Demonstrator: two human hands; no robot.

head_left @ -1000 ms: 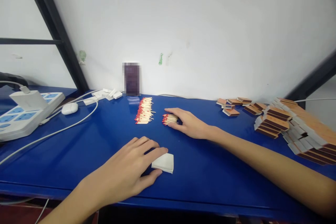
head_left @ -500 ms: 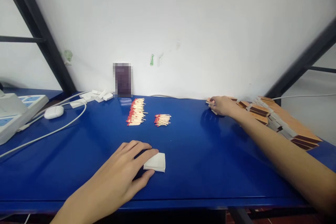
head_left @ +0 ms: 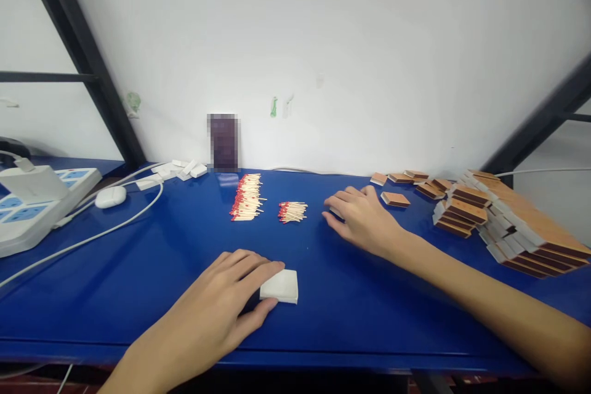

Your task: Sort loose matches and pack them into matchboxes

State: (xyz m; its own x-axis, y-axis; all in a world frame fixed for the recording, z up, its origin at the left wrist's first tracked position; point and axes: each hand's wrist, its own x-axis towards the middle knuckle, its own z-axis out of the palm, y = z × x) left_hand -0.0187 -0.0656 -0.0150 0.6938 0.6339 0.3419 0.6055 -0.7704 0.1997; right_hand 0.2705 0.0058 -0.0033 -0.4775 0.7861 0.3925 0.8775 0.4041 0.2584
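My left hand [head_left: 226, 295] rests near the table's front edge, thumb and fingers closed around a small white matchbox tray [head_left: 279, 286] lying on the blue surface. Farther right, my right hand [head_left: 362, 217] curls over a matchbox [head_left: 337, 214]; only a pale bit shows between thumb and fingers. A small bunch of red-tipped matches [head_left: 292, 212] lies just left of the right hand. Beyond it is a larger pile of matches [head_left: 247, 198], heads pointing left. Behind the right hand, several loose matchboxes [head_left: 396, 199] with orange tops are scattered.
Stacked matchboxes [head_left: 545, 234] fill the right side. At the back left lie several white trays [head_left: 173, 170] beside a dark, blurred upright object [head_left: 224, 143]. A power strip [head_left: 50, 209], a white earbud case [head_left: 111, 197] and a looping cable [head_left: 124, 221] occupy the left.
My right hand has moved left and nearer from the loose matchboxes, carrying one. My left hand keeps its hold on the white tray. The view has shifted slightly.
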